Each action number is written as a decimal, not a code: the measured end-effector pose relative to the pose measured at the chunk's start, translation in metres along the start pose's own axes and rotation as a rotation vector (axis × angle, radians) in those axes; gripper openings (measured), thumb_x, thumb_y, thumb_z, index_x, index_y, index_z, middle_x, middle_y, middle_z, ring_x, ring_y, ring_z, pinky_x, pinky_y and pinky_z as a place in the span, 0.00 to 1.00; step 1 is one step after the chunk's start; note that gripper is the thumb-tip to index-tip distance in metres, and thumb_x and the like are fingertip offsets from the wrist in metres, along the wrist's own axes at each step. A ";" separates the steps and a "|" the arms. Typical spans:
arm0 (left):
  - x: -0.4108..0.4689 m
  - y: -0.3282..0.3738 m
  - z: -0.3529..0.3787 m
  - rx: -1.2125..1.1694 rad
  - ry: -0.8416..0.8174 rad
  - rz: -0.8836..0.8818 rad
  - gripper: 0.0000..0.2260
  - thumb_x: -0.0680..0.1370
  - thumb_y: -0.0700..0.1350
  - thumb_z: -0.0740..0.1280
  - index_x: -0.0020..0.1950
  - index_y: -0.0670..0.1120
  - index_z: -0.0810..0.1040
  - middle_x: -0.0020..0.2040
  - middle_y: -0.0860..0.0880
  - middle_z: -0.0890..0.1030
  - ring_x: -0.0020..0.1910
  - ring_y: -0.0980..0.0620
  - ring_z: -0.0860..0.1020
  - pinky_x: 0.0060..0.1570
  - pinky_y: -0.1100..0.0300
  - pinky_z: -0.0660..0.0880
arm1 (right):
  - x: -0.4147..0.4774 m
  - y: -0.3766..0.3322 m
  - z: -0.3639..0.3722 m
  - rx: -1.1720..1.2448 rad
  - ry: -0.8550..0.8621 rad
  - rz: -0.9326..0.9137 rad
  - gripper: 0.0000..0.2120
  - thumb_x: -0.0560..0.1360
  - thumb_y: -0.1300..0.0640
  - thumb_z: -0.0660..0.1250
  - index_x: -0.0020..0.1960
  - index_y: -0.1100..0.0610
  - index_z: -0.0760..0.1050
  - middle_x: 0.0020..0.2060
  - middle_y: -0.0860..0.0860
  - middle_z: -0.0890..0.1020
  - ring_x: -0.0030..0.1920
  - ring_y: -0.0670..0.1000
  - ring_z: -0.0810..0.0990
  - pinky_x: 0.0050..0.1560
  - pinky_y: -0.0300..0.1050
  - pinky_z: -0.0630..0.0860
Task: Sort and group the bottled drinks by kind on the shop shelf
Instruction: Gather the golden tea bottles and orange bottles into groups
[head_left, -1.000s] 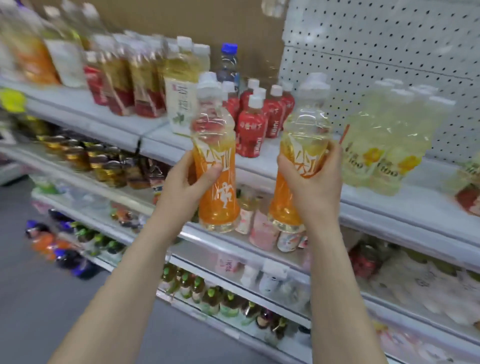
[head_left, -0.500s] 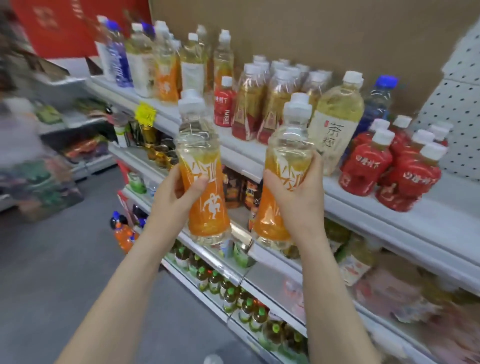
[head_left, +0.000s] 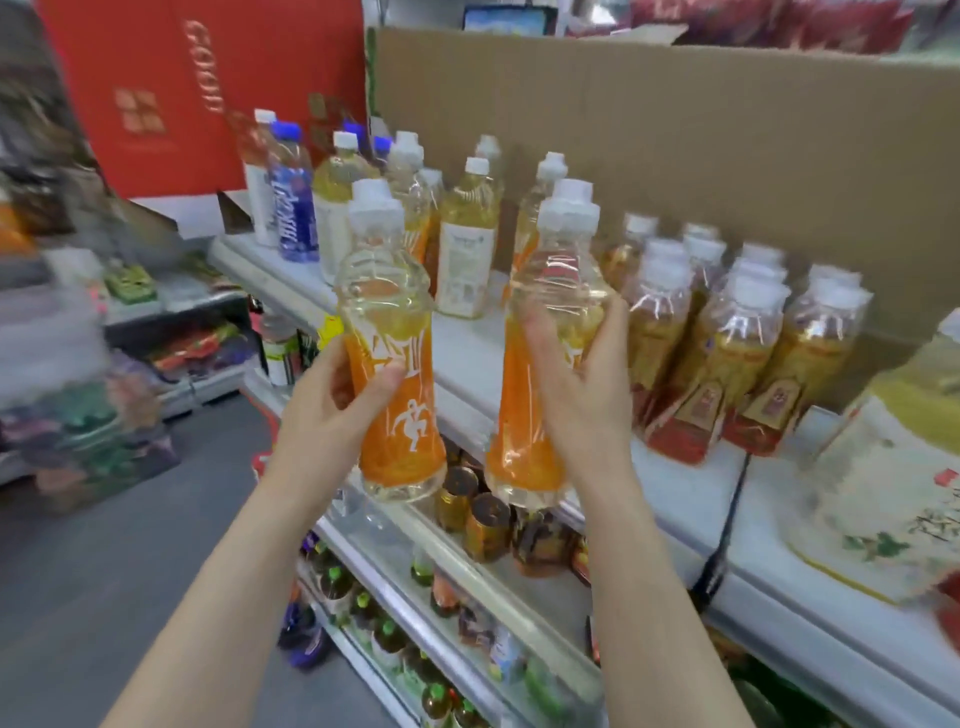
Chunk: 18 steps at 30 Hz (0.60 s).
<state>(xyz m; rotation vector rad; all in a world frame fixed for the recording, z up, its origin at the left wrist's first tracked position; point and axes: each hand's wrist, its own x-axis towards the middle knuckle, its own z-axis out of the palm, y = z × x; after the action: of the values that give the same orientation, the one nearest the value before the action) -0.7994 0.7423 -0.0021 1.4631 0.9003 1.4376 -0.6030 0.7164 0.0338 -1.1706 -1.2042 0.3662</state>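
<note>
Head view, checked against half a second back: the camera has swung left along the top shelf (head_left: 467, 338). A brown cardboard sheet (head_left: 675, 130) now fills the back. A red box (head_left: 156, 104) has come in at upper left. The small red bottles are gone from frame.

The pack of amber bottles (head_left: 727, 353) now sits to the right of the hands. A mixed row (head_left: 332, 208) of yellow, orange-banded and blue bottles stands straight ahead.

Two orange-banded bottles are held upright, off the shelf, in front of its edge: left bottle (head_left: 395, 364) and right bottle (head_left: 540, 364). The grip is unchanged.
- Left hand (head_left: 332, 415): wrapped round the band, thumb across the front.
- Right hand (head_left: 587, 395): seen from the back, fingers curled round the waist.

Judgement: the pair is being carried toward the orange-banded ones in the mixed row. Neither is set down yet. The bare shelf between the row and the amber pack looks the likely spot.

Hidden or unclear:
- The right palm and thumb are out of sight behind the hand.
- A further bottle (head_left: 530, 223) behind the right bottle is mostly covered, so its kind is uncertain.
- A large pale bottle (head_left: 893, 467) is cut off at the right edge.
- The left third of the frame is smeared, and the label print is unreadable.
</note>
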 end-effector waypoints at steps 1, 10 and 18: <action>0.011 -0.003 -0.004 -0.008 -0.009 -0.002 0.17 0.73 0.58 0.71 0.60 0.58 0.77 0.54 0.60 0.85 0.53 0.59 0.83 0.43 0.69 0.78 | 0.012 0.000 0.010 -0.001 -0.004 -0.001 0.27 0.78 0.38 0.69 0.71 0.46 0.66 0.56 0.32 0.79 0.56 0.28 0.76 0.48 0.20 0.69; 0.122 -0.039 -0.038 -0.085 -0.159 0.004 0.22 0.70 0.64 0.71 0.62 0.61 0.77 0.58 0.59 0.84 0.55 0.58 0.83 0.46 0.65 0.80 | 0.105 0.023 0.097 -0.191 0.047 -0.008 0.38 0.79 0.42 0.69 0.80 0.49 0.53 0.76 0.49 0.67 0.73 0.49 0.69 0.69 0.44 0.70; 0.196 -0.063 -0.080 -0.065 -0.382 0.001 0.20 0.70 0.64 0.71 0.61 0.64 0.77 0.58 0.58 0.84 0.57 0.56 0.83 0.54 0.53 0.79 | 0.148 0.050 0.142 -0.347 0.336 0.089 0.36 0.77 0.52 0.74 0.78 0.51 0.59 0.72 0.50 0.73 0.71 0.50 0.72 0.70 0.48 0.70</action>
<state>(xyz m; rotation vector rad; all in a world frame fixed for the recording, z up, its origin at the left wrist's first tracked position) -0.8602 0.9543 0.0069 1.6162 0.6085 1.1220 -0.6509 0.9208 0.0560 -1.5202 -0.9432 0.0191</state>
